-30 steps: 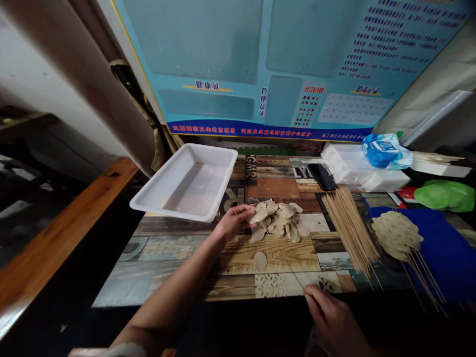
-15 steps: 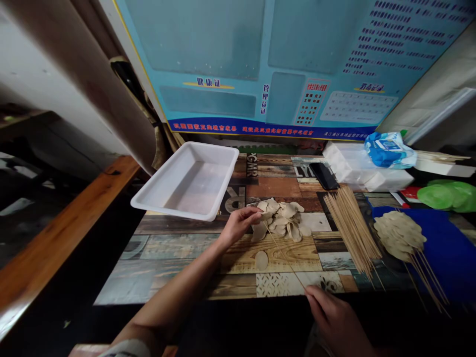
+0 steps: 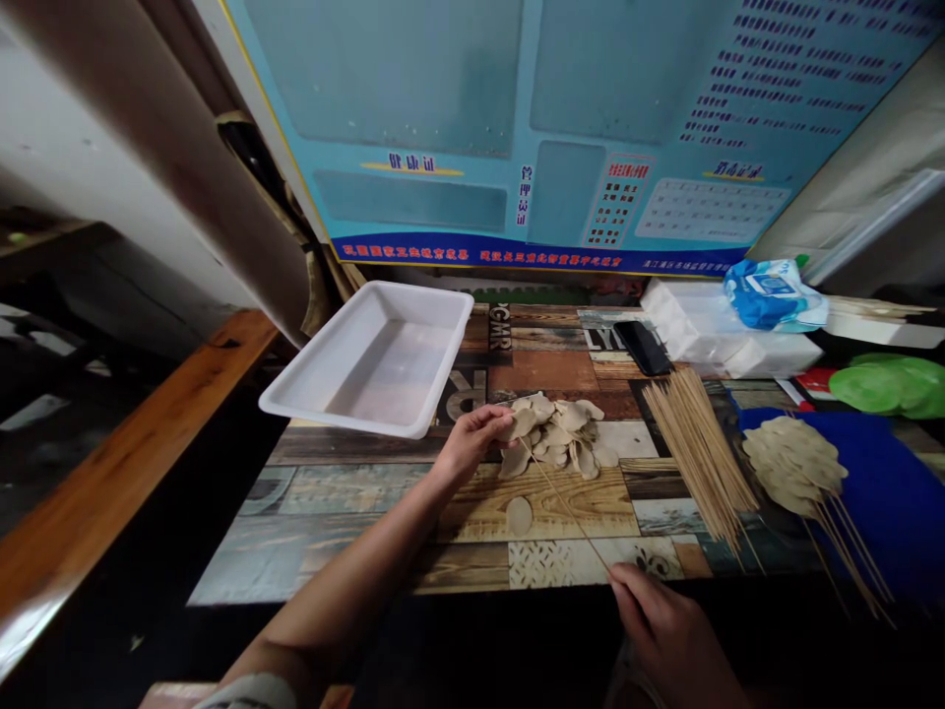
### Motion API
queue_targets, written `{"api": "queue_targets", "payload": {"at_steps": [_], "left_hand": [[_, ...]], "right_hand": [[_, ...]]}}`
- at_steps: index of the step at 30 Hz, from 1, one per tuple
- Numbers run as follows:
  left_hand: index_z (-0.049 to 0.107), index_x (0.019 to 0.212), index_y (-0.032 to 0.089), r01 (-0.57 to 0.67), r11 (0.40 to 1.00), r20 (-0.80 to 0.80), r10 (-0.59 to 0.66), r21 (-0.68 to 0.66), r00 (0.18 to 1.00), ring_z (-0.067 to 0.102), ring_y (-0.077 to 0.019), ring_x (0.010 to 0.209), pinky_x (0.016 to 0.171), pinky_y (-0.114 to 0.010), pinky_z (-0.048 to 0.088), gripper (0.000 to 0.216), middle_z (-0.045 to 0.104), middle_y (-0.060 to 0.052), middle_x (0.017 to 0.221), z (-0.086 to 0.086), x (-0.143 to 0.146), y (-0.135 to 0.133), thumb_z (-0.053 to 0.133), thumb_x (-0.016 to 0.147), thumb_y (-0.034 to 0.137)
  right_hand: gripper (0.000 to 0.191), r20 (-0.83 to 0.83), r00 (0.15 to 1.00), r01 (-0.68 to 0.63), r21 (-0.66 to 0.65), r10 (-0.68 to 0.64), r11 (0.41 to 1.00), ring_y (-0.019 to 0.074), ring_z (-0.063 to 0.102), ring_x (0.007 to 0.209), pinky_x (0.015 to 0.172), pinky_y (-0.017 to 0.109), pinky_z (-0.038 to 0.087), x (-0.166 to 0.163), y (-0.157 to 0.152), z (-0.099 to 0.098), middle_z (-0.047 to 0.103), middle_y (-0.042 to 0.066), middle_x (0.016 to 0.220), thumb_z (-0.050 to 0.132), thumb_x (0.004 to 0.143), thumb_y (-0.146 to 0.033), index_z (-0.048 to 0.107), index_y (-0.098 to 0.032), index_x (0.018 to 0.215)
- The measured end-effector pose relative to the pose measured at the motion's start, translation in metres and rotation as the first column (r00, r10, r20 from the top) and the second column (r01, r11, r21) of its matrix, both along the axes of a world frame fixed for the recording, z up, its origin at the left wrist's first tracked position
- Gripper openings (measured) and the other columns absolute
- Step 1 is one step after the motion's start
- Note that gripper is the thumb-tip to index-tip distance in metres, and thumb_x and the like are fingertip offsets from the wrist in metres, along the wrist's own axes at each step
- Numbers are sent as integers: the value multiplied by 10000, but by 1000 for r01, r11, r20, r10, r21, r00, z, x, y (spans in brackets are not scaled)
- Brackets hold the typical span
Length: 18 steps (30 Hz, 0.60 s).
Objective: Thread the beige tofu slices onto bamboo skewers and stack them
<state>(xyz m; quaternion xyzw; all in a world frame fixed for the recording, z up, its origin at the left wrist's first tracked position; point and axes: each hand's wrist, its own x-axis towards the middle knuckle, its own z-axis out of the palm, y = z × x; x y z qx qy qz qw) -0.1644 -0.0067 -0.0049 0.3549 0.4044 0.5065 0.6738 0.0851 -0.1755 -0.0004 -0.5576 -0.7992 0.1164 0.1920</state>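
Note:
Between thumb and fingers, my left hand [image 3: 476, 438] pinches a thin pale slice [image 3: 521, 424], at the left side of a heap of similar slices [image 3: 565, 433]. My right hand [image 3: 661, 615] is closed on the near end of a thin wooden skewer [image 3: 565, 504]. The skewer slants up and left, its far tip by the slice in my left hand; whether it pierces the slice I cannot tell. One loose slice [image 3: 519, 515] lies on the table below the heap. To the right lie a bundle of bare skewers [image 3: 698, 453] and skewers loaded with slices [image 3: 793, 465].
A white plastic tub [image 3: 354, 421] stands at the left back of the wood-patterned table [image 3: 332, 492]. A phone [image 3: 642, 348], white packages [image 3: 701, 330], a blue wipes pack [image 3: 772, 295] and green discs [image 3: 890, 384] sit along the back right. Behind rises a blue notice board [image 3: 413, 212].
The slice in my left hand now faces the camera more and shows more of its surface. My left hand has turned slightly, while the right hand and skewer have barely shifted.

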Motion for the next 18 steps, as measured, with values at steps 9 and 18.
{"api": "queue_targets", "payload": {"at_steps": [9, 18], "left_hand": [[675, 837, 142, 115, 972, -314, -46, 203, 948, 577, -134, 706, 708, -262, 480, 328, 644, -30, 750, 4, 7, -11, 675, 685, 433], [644, 874, 135, 102, 992, 105, -94, -68, 990, 642, -144, 685, 678, -292, 545, 334, 669, -26, 781, 1, 1, -5, 772, 604, 285]], "right_hand": [[301, 4, 1000, 15, -89, -15, 996, 149, 680, 654, 601, 222, 518, -2, 0, -1, 703, 38, 758, 297, 932, -246, 593, -211, 887], [299, -27, 1000, 1, -16, -2, 1000, 152, 693, 723, 636, 225, 536, -1, 0, 0, 714, 48, 825, 296, 937, -253, 590, -204, 924]]}}
